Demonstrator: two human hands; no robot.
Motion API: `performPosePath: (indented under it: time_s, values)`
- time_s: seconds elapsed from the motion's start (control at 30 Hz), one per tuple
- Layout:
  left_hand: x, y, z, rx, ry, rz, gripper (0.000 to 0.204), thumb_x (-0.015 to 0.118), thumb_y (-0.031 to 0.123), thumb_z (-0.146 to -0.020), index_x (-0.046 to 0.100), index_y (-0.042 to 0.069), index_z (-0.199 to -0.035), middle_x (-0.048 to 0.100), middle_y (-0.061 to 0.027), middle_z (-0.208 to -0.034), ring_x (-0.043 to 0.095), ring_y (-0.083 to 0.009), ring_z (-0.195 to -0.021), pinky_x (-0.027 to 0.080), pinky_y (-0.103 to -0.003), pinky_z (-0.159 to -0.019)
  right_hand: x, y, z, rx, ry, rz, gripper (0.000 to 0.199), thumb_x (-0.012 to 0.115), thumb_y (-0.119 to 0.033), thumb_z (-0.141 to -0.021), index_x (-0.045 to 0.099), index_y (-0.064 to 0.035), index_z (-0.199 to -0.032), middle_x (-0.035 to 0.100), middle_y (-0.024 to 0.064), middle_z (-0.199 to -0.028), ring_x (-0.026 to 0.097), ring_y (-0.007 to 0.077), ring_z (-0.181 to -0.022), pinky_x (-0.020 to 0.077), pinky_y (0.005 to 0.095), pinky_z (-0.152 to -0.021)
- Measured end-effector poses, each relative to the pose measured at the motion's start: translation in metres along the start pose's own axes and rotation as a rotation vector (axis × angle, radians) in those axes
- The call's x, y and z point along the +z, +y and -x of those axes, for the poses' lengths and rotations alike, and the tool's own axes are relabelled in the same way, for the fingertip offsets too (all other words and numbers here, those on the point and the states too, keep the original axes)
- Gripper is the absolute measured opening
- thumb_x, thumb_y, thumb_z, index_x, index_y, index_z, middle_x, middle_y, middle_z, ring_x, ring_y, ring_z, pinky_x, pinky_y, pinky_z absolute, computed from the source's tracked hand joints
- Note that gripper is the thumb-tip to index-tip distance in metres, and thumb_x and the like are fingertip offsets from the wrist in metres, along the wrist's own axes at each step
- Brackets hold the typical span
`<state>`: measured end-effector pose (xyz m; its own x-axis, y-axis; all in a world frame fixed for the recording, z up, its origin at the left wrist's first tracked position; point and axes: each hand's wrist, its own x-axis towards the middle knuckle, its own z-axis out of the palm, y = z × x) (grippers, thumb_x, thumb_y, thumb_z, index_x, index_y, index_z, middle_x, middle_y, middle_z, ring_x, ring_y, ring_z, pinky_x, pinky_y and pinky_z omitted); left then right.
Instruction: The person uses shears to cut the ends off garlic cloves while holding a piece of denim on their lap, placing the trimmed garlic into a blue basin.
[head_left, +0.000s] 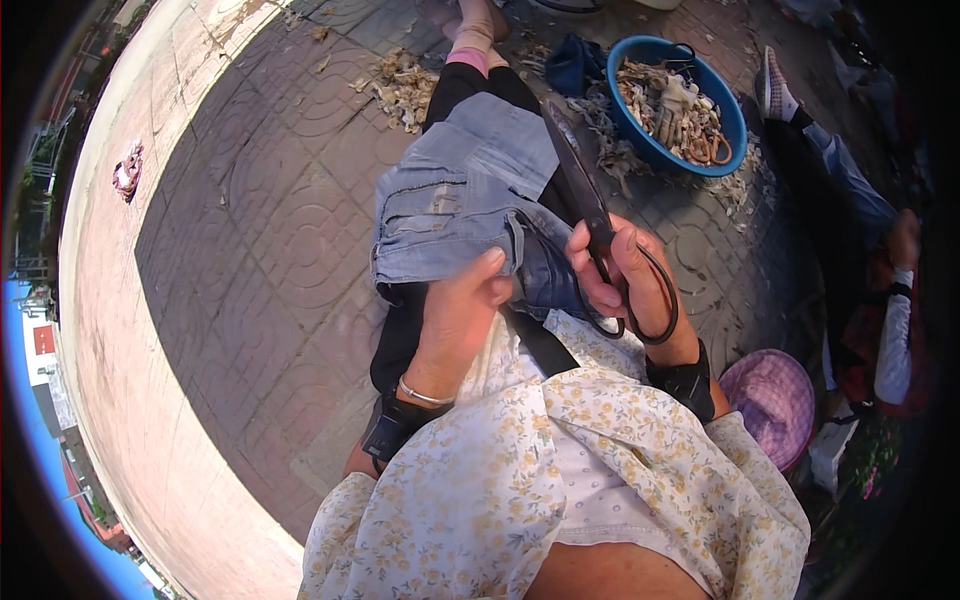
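My right hand [635, 285] is closed around the dark handles of a large pair of metal scissors [580, 170]. Their blades point up and away from me, lying together, above the right side of my lap. Across my legs lies a piece of light blue denim clothing [425, 225], with a pocket and seams showing. Close to its near edge is my left hand [465, 305], smeared by motion, its thumb raised and its fingers partly hidden. I cannot make out whether it grips anything. A darker blue fold of denim [550, 275] shows between my two hands.
A blue basin [735, 150] full of cloth scraps and cords stands at the far right. Loose scraps [400, 88] lie on the paving beyond my legs. Another person's leg [815, 150] extends at the right, and a purple checked hat [770, 400] rests near my right elbow.
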<state>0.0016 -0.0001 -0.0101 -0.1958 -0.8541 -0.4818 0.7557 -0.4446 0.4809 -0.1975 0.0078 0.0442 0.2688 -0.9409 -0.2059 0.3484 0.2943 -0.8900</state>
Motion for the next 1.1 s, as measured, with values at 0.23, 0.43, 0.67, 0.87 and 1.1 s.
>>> performPosePath:
  time_s: [0.23, 0.43, 0.67, 0.87, 1.1]
  values:
    - [0.01, 0.002, 0.005, 0.004, 0.033, -0.176, 0.016, 0.061, 0.011, -0.089, 0.061, -0.004, -0.084, 0.061, -0.012, -0.073, 0.057, -0.0187, -0.064, 0.04, -0.024, -0.055, -0.003, 0.005, 0.025, 0.312, -0.236, 0.087, 0.039, 0.046, -0.04, -0.097, 0.057, -0.0019, -0.096, 0.042, -0.006, -0.06, 0.034, 0.0008, -0.048, 0.024, 0.0183, -0.041]
    - [0.008, -0.002, 0.001, 0.005, 0.117, -0.317, 0.012, 0.06, 0.006, -0.088, 0.064, -0.006, -0.085, 0.064, -0.0128, -0.078, 0.057, -0.0174, -0.066, 0.043, -0.025, -0.061, -0.015, 0.002, 0.037, 0.419, -0.222, 0.096, 0.041, 0.05, -0.041, -0.095, 0.057, -0.0009, -0.097, 0.048, -0.0042, -0.071, 0.035, 0.0003, -0.052, 0.0239, 0.0165, -0.043]
    - [0.005, -0.008, -0.004, -0.023, 0.086, -0.239, 0.008, 0.063, 0.003, -0.084, 0.064, -0.005, -0.085, 0.063, -0.0097, -0.079, 0.056, -0.0168, -0.067, 0.042, -0.026, -0.063, -0.013, 0.0, 0.042, 0.43, -0.19, 0.126, 0.034, 0.049, -0.034, -0.097, 0.057, -0.0019, -0.097, 0.048, -0.0044, -0.071, 0.036, 0.0001, -0.051, 0.0252, 0.0165, -0.042]
    - [0.007, -0.006, -0.003, 0.007, 0.087, -0.11, 0.005, 0.065, 0.002, -0.082, 0.062, -0.002, -0.083, 0.061, -0.0083, -0.076, 0.055, -0.018, -0.065, 0.042, -0.026, -0.06, -0.017, 0.0, 0.044, 0.454, -0.171, 0.123, 0.042, 0.051, -0.041, -0.094, 0.058, -0.0005, -0.099, 0.05, -0.0031, -0.072, 0.037, 0.0002, -0.051, 0.0241, 0.0165, -0.042]
    - [0.008, -0.005, -0.001, -0.02, 0.07, -0.075, 0.006, 0.066, 0.003, -0.082, 0.061, -0.002, -0.084, 0.06, -0.0079, -0.076, 0.054, -0.0182, -0.064, 0.04, -0.026, -0.059, -0.021, 0.003, 0.045, 0.425, -0.199, 0.084, 0.04, 0.049, -0.039, -0.096, 0.057, -0.0001, -0.097, 0.048, -0.0035, -0.072, 0.038, 0.0003, -0.052, 0.0253, 0.0163, -0.042]
